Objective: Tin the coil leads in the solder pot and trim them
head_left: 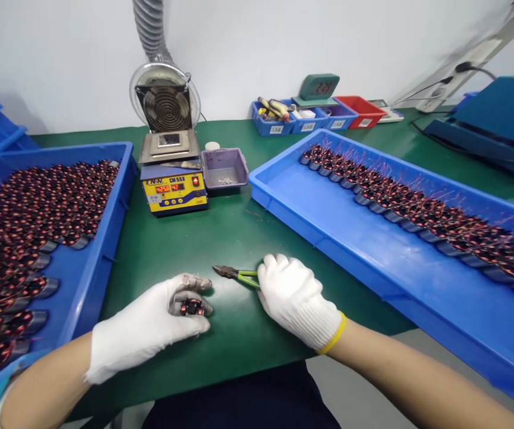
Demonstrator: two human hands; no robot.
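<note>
Small wound coil [191, 307], likely light, rigid-cored, with fragile wire leads, pinched by its rim in closed left hand [149, 325] grip above green table [171, 238]; right hand [295, 301] grip closed around green-handled cutters [234, 274] just beside.

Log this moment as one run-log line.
left hand: holds coil | right hand: grips cutters | trays: coils both sides
</note>
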